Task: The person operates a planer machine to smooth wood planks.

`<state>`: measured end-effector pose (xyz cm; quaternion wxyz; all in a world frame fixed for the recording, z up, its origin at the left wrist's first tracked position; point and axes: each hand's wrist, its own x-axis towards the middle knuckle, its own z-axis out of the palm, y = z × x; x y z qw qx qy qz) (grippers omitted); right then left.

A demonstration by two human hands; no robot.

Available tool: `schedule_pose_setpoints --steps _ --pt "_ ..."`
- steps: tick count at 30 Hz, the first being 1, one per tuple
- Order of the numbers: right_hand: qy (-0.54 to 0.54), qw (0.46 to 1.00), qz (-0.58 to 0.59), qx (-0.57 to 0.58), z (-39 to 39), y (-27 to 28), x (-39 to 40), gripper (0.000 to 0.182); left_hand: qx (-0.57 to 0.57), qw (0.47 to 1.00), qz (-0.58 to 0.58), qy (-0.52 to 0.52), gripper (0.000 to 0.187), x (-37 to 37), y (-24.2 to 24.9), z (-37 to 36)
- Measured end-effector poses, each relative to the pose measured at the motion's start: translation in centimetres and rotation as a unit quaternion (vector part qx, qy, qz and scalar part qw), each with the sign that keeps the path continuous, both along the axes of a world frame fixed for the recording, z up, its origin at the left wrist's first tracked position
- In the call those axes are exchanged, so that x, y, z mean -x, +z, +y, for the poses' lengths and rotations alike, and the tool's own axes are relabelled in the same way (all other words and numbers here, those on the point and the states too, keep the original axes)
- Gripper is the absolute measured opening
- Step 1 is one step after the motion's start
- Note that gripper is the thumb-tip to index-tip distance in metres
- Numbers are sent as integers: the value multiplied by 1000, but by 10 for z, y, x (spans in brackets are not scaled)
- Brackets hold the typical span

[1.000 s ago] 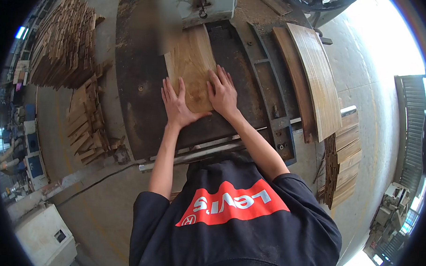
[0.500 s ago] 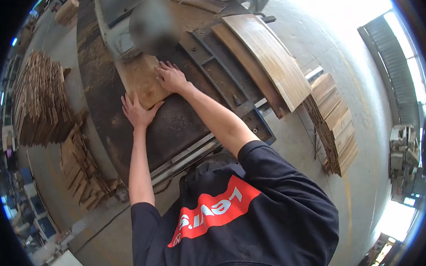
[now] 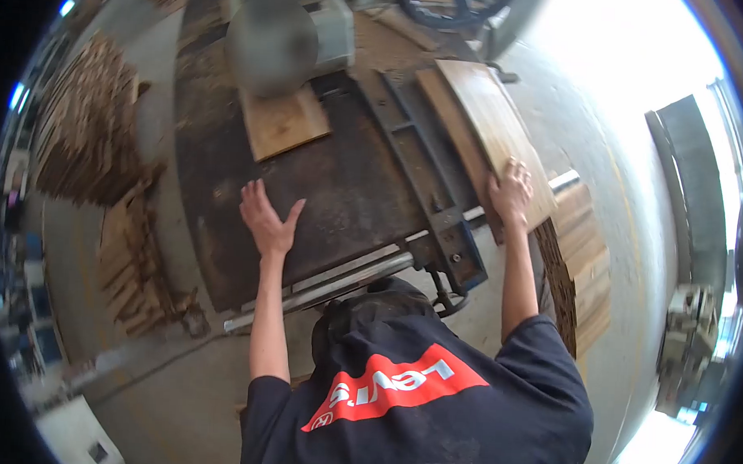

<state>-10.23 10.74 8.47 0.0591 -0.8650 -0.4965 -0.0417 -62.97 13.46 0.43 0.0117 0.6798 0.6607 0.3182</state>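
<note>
My left hand [image 3: 269, 222] is open over the dark metal machine table [image 3: 349, 178], fingers spread and holding nothing. A short way beyond its fingertips, a wooden board [image 3: 287, 127] lies flat on the table, its far end hidden by a blurred round patch. My right hand [image 3: 514, 192] rests open on the top face of a pale, long board [image 3: 494, 113], fingers pointing away from me. That board overlaps a browner board [image 3: 453, 120] at the table's right side.
A metal fence [image 3: 415, 148] runs along the table. A grey machine housing [image 3: 336, 38] and a dark handwheel [image 3: 455, 7] stand at the far side. Stacked wood [image 3: 89, 128] rises on the left, with more boards [image 3: 583, 256] at right. A metal rail [image 3: 329, 288] edges the near side.
Both hands have left the board on the machine table. That board now lies farther from me. My right hand has moved right onto the pale board; the view has shifted too.
</note>
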Motion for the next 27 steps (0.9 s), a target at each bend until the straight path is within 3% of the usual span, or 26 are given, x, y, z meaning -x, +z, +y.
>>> schedule_pose_setpoints --steps 2,7,13,16,23,25,27 --pt "20 996 -86 4 -2 -22 -6 81 11 1000 0 9 107 1 -2 1" --pt "61 995 -74 14 4 -25 -20 66 17 999 28 15 104 1 -4 1" --pt "86 990 -104 41 3 -24 -25 65 27 998 43 23 102 0 -4 0" --pt "76 993 -43 80 -4 16 -1 63 35 998 42 28 102 -1 -3 -1" --pt "161 986 42 4 -41 152 41 39 51 998 38 28 100 -2 -1 -4" --pt "243 964 64 -86 -48 147 17 34 42 999 20 26 99 0 -3 -4" --pt "244 954 157 -71 -62 168 25 36 30 999 -2 20 96 0 -4 -3"
